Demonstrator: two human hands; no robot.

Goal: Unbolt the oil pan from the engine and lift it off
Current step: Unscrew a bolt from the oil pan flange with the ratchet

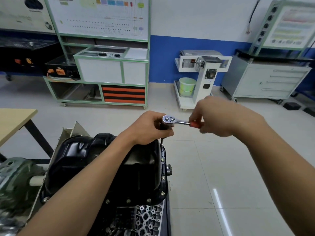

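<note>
Glossy black stamped-steel oil pan (105, 164) sits flange-down on the upturned grey engine block (144, 218), low centre of view. Flange bolts (162, 159) are in along the near and right edges, so I'd judge unbolting far from finished and lift-off not yet possible. Your left hand (150, 128) curls round the black extension bar (162, 141), whose tip is at the pan's far right corner. Your right hand (219, 116), slightly blurred, grips the red handle of the chrome ratchet (177, 121). Both hands are above the pan's far edge.

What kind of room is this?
Likely a car-mechanics training workshop: an engine with its black oil pan up, wiring-diagram teaching boards along the wall, and a drawer tool cabinet.
</note>
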